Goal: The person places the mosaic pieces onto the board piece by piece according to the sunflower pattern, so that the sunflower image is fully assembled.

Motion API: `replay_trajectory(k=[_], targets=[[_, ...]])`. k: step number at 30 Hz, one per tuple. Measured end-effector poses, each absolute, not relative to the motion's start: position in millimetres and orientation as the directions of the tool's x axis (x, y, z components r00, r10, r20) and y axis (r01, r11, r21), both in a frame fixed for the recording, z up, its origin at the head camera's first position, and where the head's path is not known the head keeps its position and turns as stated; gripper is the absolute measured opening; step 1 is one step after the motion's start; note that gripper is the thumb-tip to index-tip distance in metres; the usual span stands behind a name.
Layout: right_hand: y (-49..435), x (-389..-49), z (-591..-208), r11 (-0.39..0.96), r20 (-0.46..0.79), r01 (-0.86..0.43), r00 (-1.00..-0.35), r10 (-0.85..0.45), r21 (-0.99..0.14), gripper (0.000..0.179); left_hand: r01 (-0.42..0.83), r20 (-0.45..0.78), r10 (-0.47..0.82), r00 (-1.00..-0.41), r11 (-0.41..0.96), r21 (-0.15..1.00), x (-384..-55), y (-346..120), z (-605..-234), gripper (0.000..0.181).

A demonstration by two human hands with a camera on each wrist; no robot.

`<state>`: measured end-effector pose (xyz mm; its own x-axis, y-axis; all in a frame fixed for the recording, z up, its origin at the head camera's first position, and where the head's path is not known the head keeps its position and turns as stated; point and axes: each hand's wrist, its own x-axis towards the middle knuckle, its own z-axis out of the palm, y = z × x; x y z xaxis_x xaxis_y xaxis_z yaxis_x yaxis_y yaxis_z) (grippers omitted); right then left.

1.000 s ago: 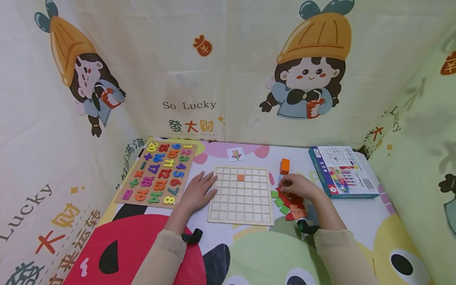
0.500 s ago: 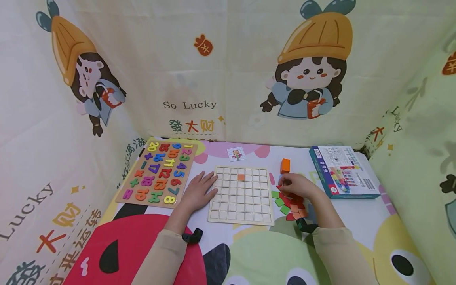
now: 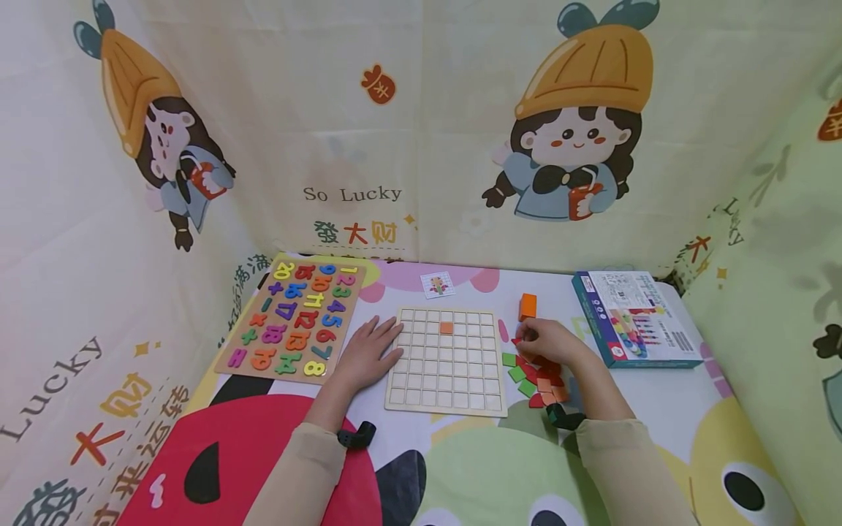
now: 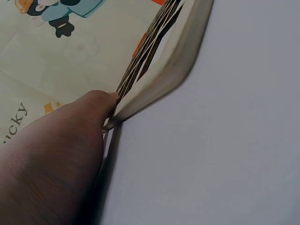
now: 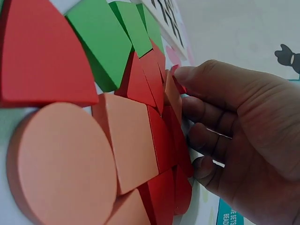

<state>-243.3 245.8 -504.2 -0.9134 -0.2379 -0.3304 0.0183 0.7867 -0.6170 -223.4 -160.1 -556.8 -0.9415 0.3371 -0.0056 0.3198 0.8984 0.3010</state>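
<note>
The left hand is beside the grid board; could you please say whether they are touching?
Touching: the left wrist view shows the left hand meeting the grid board at its corner, with no gap.

My left hand (image 3: 370, 351) rested against the left edge of the pale grid board (image 3: 446, 369), which lay flat, an orange square (image 3: 446, 328) in its second-farthest row. My right hand (image 3: 547, 342) pinched a red piece (image 5: 180, 86) beside the jumbled red, green and orange pieces (image 3: 543, 383).
</note>
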Motion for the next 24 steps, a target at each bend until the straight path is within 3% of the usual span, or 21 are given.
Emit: replay_trajectory(k=[24], targets=[[243.3, -247.0, -508.3, 0.82, -0.31, -0.034, -0.916, -0.254, -0.571, 0.022, 0.327, 0.012, 0.34, -0.941, 0.896, 0.3, -221.9, -159.4, -556.4, 0.063]])
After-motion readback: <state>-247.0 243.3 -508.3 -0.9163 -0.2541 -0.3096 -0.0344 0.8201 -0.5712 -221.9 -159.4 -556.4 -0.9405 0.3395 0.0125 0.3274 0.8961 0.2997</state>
